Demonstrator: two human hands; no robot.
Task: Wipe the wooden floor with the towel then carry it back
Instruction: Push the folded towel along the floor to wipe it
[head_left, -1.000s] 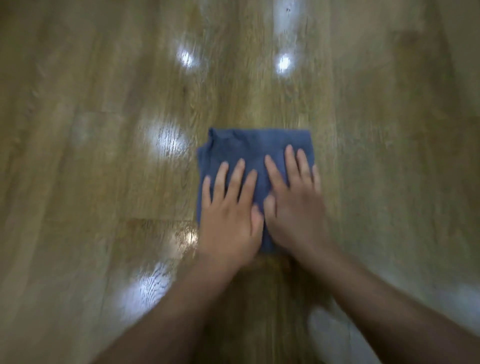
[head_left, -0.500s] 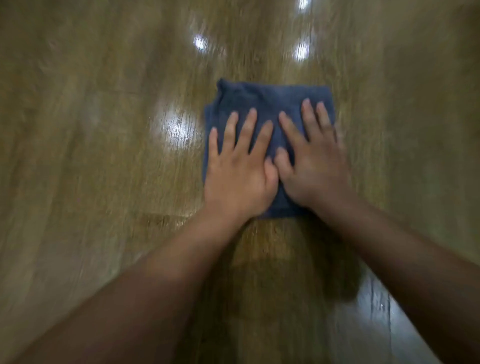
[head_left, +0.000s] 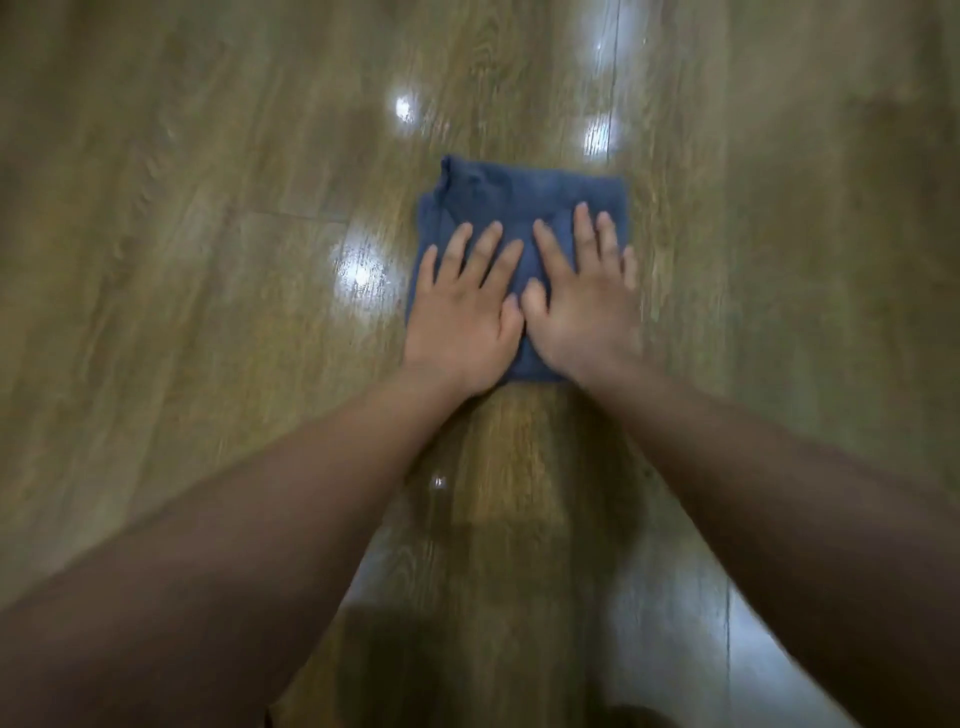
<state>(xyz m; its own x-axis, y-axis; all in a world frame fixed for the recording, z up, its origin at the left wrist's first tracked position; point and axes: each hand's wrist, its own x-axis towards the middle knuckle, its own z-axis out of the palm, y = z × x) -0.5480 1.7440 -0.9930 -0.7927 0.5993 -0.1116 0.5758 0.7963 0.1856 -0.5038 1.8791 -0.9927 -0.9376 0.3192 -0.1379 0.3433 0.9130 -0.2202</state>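
Note:
A folded blue towel (head_left: 519, 195) lies flat on the wooden floor (head_left: 208, 291) in the upper middle of the head view. My left hand (head_left: 462, 317) presses on its left half with fingers straight and spread. Beside it, thumb to thumb, my right hand (head_left: 582, 306) presses on the right half, fingers also straight. Both arms reach forward from the bottom corners. The towel's near part is hidden under my palms.
Glossy brown floorboards run away from me on all sides, with bright light reflections (head_left: 358, 275) left of the towel and beyond it. A dark shadow lies on the floor between my arms.
Both hands have pushed the towel forward along the boards, away from me, and my arms are now stretched further out.

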